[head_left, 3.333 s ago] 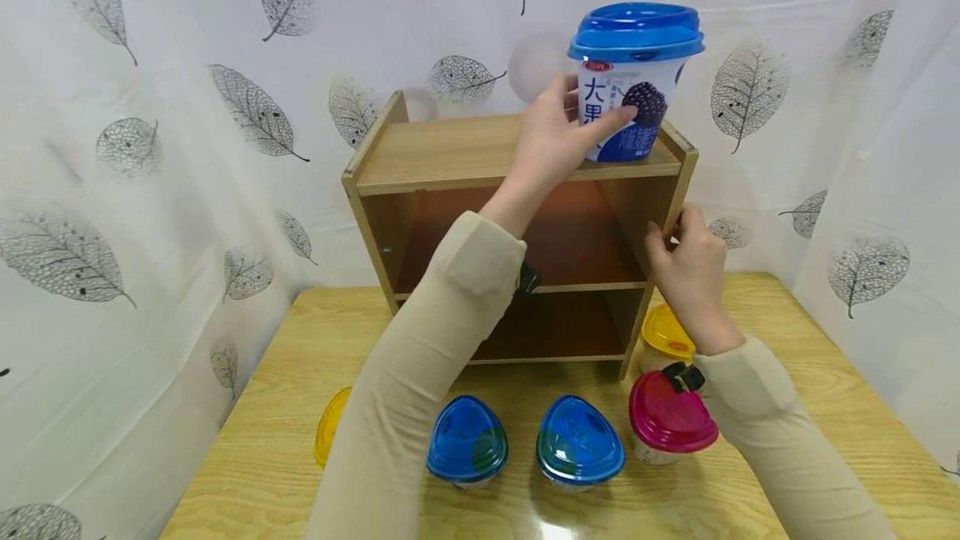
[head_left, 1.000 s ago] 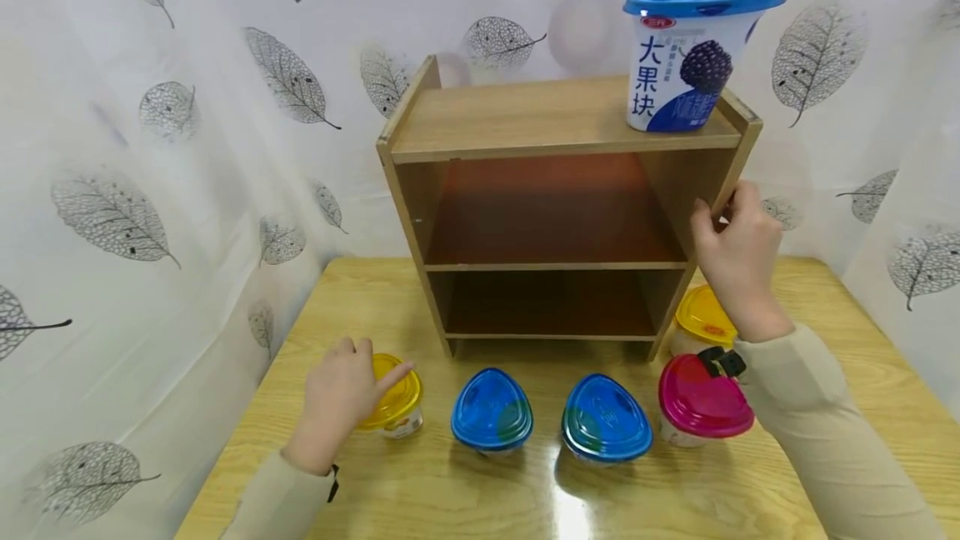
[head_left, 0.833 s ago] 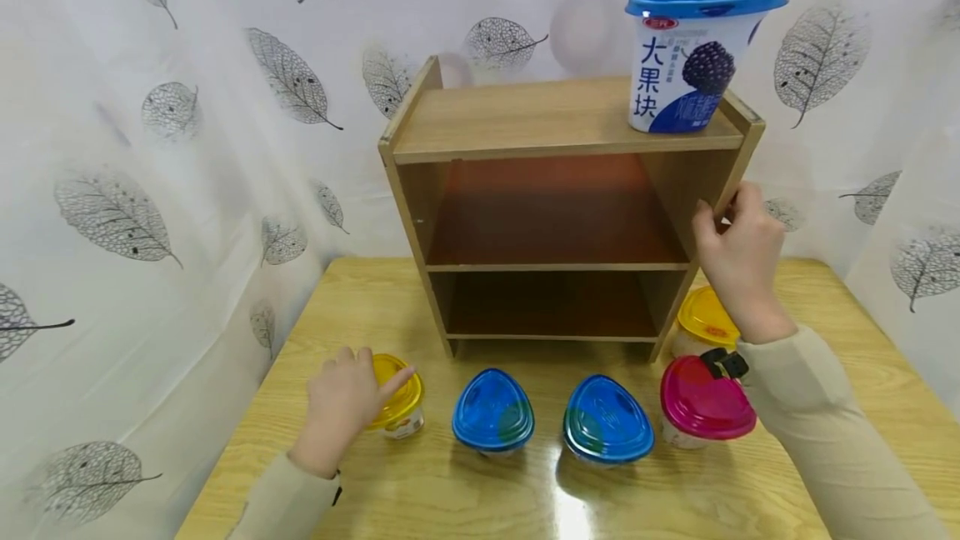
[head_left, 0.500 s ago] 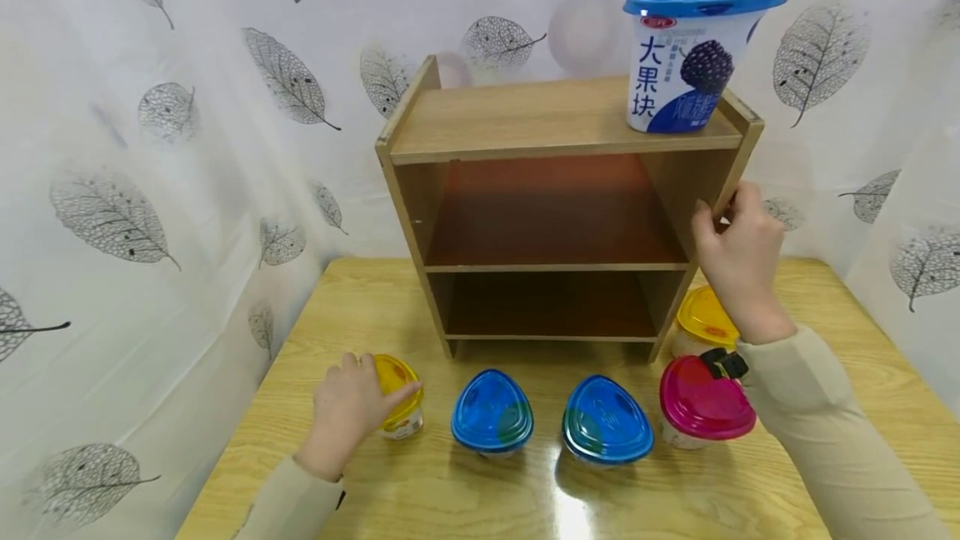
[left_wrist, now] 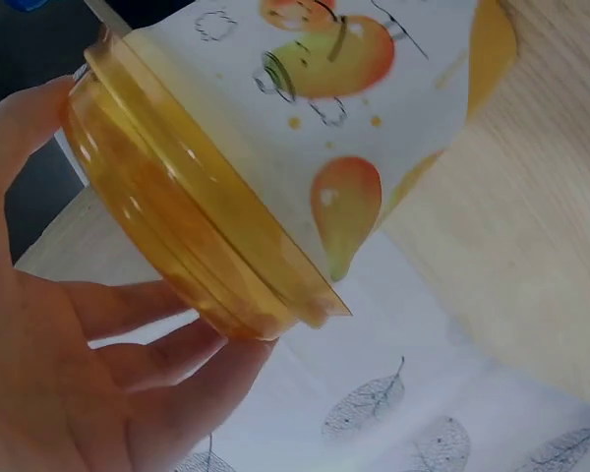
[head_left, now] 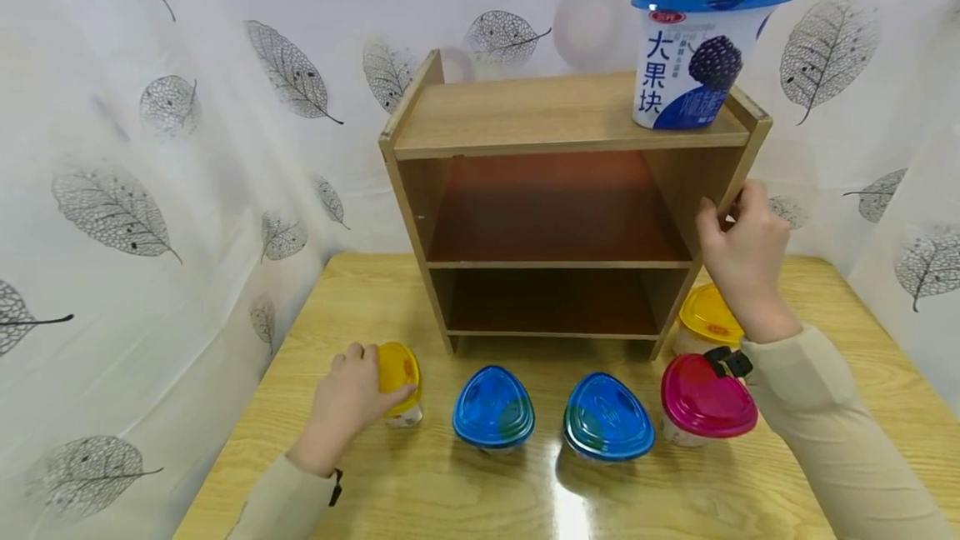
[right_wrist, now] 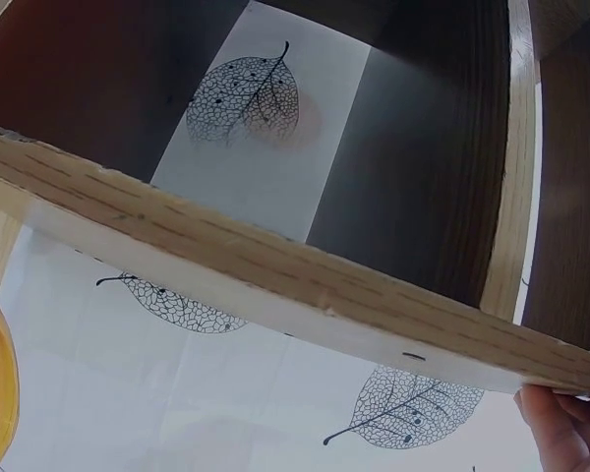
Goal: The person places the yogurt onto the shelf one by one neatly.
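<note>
At the left front of the table, my left hand (head_left: 348, 394) grips a yogurt cup with a yellow lid (head_left: 398, 373). In the left wrist view the thumb and fingers curl round that cup's clear yellow lid (left_wrist: 177, 211), and fruit drawings show on its white wall. My right hand (head_left: 746, 257) pinches the front edge of the right side panel of a small wooden shelf (head_left: 525, 146). A large yogurt cup with a blue lid and blackberry picture (head_left: 686, 65) stands on the shelf's top board at the right, with no hand on it.
Two blue-lidded cups, a left one (head_left: 493, 408) and a right one (head_left: 608, 417), stand before the shelf. A pink-lidded cup (head_left: 705, 397) and another yellow-lidded cup (head_left: 708, 315) stand at the right under my right forearm. A leaf-print curtain (head_left: 187, 190) hangs behind the table (head_left: 480, 507).
My left hand has let go of the large blue-lidded cup on top and come down to the left yellow-lidded cup, which now tilts slightly in its grip. The right hand keeps its hold.
</note>
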Available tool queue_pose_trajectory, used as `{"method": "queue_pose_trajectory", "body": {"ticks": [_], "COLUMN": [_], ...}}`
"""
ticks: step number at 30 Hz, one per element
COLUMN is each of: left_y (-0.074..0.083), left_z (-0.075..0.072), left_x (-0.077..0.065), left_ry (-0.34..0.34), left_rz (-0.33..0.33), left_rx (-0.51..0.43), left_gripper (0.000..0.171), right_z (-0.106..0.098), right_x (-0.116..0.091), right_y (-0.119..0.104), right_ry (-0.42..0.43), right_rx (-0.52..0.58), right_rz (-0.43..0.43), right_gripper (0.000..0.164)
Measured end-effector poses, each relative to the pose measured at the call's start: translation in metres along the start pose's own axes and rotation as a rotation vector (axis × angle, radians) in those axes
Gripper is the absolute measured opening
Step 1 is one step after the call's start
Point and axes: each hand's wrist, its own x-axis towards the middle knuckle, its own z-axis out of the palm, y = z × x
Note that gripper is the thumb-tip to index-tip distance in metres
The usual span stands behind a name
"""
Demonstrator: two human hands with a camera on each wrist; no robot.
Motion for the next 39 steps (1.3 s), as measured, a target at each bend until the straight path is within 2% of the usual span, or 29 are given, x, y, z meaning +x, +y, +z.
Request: {"method": "queue_pose_trajectory", "body": {"ticks": [7,10,13,16,19,24,29,34,39], "left_y": [-0.008,-0.008,-0.007,-0.006,-0.006,-0.003,0.0,0.003,0.004], "left_z": [0.0,0.002,0.006,0.008,0.006,0.0,-0.006,-0.009,-0.008], "left_x": [-0.002,-0.004,-0.004,-0.003,-0.001,0.001,0.005,0.006,0.008], "left_ry": [-0.033,0.002,0.091,0.169,0.186,0.084,-0.046,-0.125,-0.141], "left_rz": [0.081,0.091,0.062,0.004,-0.059,-0.155,-0.205,-0.213,-0.196], "left_rx": [-0.214,-0.26,-0.207,-0.087,0.009,0.083,0.137,0.169,0.172], "left_gripper": [0.067,0.068,0.072,0.074,0.075,0.084,0.091,0.092,0.09], "right_z": [0.0,0.0,0.0,0.0,0.0,0.0,0.0,0.001,0.0], "right_x": [0.0,0.0,0.0,0.0,-0.001,-0.001,-0.003,-0.003,-0.002], "right_y": [0.0,0.001,0.0,0.0,0.0,-0.001,0.001,0.001,0.001], "right_ry": [-0.013,-0.007,0.004,0.006,-0.005,-0.007,-0.005,-0.006,0.002], "right_rx": [0.006,0.001,-0.005,-0.008,-0.008,-0.013,-0.016,-0.014,-0.015], "right_rz": [0.011,0.008,0.001,0.0,0.001,0.001,0.009,0.011,0.001], "right_gripper": [0.023,0.023,0.023,0.022,0.023,0.023,0.022,0.022,0.022]}}
